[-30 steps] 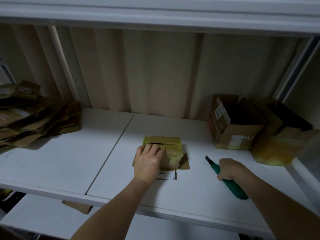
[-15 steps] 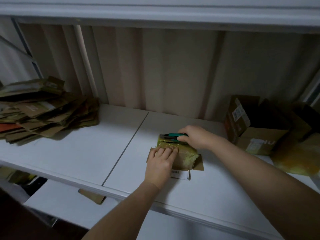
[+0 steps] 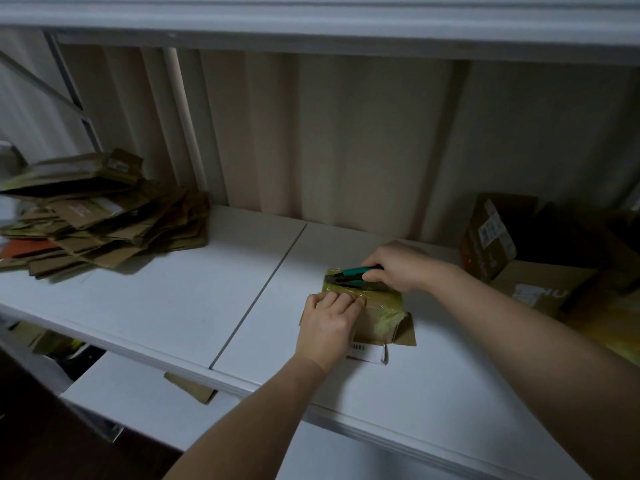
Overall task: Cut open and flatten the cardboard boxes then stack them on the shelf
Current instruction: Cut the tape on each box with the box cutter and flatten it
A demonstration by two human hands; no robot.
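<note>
your left hand (image 3: 329, 327) lay flat, fingers straight, pressing small taped box (image 3: 372, 311) on white shelf (image 3: 173, 306) | your right hand (image 3: 398, 266) gripped green cutter (image 3: 356, 273) at box's far top edge | flattened stack (image 3: 100, 216) far left

The utility knife (image 3: 353, 274) blade tip is too dark to make out against the taped box (image 3: 375, 306). Right of the right hand (image 3: 398, 266), the open boxes (image 3: 540, 265) run off-frame; the left hand (image 3: 329, 327) hides the box's near corner.

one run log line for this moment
step: cutting tape | left hand: pressing small box | right hand: gripping green cutter | stack: shelf left
</note>
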